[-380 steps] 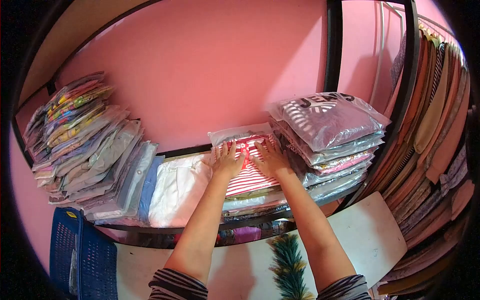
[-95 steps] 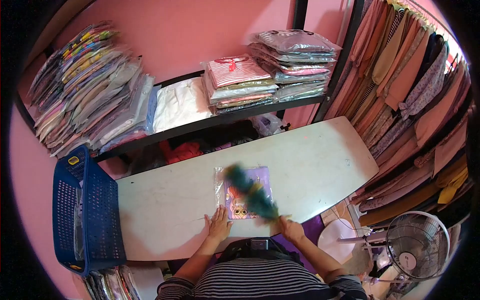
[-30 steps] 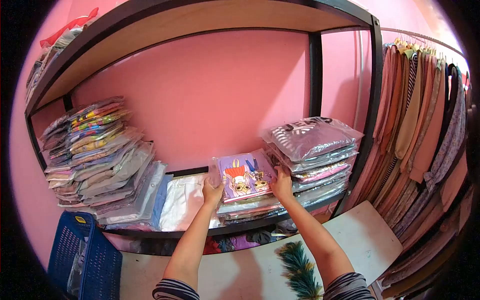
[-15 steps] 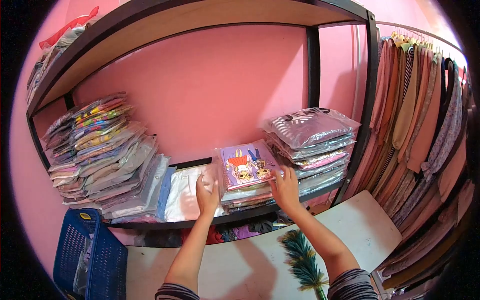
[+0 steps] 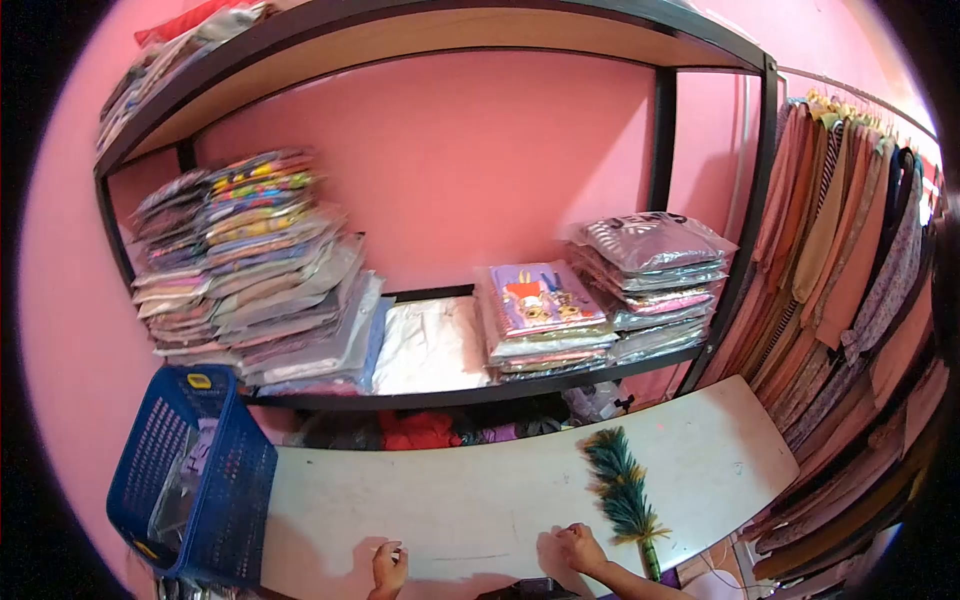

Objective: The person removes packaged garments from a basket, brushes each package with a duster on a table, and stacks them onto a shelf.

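My left hand (image 5: 390,568) is low over the white tabletop (image 5: 420,480), its fingers loosely bent and slightly apart, with nothing in them. To its right, my right hand (image 5: 582,548) has its fingers curled in, and no item shows in it. Close by on the tabletop lies a feather duster (image 5: 625,485) with dark green feathers and a green handle. On the shelf beyond stands a stack of bagged clothes (image 5: 550,345), topped by a purple cartoon-print garment in clear plastic (image 5: 540,297). Beside that stack is a white folded garment (image 5: 430,345).
A tall pile of bagged clothes (image 5: 270,280) fills the shelf's left side. Another bagged stack (image 5: 655,290) stands at its right. A blue plastic basket (image 5: 225,500) holding packets sits at the table's left end. Hanging clothes (image 5: 840,240) line the right side.
Both hands have left the purple-topped stack and dropped back toward me, over the table. Their fingers have curled in. The stack stays on the shelf, and the view has shifted.
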